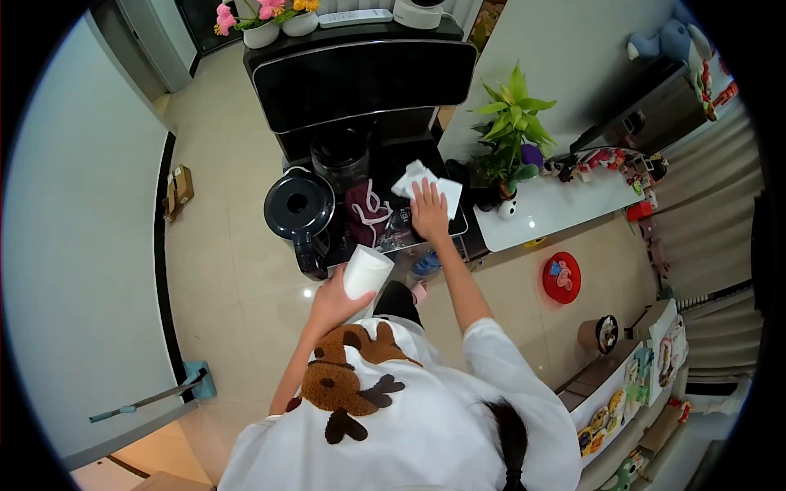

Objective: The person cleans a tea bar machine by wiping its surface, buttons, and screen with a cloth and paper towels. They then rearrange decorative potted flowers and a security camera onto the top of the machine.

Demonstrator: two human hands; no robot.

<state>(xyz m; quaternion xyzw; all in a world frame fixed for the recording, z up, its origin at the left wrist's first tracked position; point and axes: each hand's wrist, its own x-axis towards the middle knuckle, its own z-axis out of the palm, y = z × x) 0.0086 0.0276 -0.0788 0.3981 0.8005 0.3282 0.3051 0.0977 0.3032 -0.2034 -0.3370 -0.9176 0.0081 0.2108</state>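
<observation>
My left hand (334, 301) is closed around a white cylinder that looks like a paper towel roll (368, 272), held tilted in front of the black cabinet's edge. My right hand (429, 214) lies flat with its fingers stretched over crumpled white paper (414, 176) on the black cabinet top (407, 155). Left of that hand is a dark red cloth bag with a white cord (366, 209), beside a clear plastic packet (396, 232). A black kettle (298, 204) stands at the left end, near a dark glass container (340, 155).
Behind the surface rises a glossy black panel (364, 84), with flower pots (261, 34) and a white remote (355, 17) above it. To the right are a leafy plant (514, 119) and a white low cabinet (524, 225). A red basin (562, 277) sits on the floor.
</observation>
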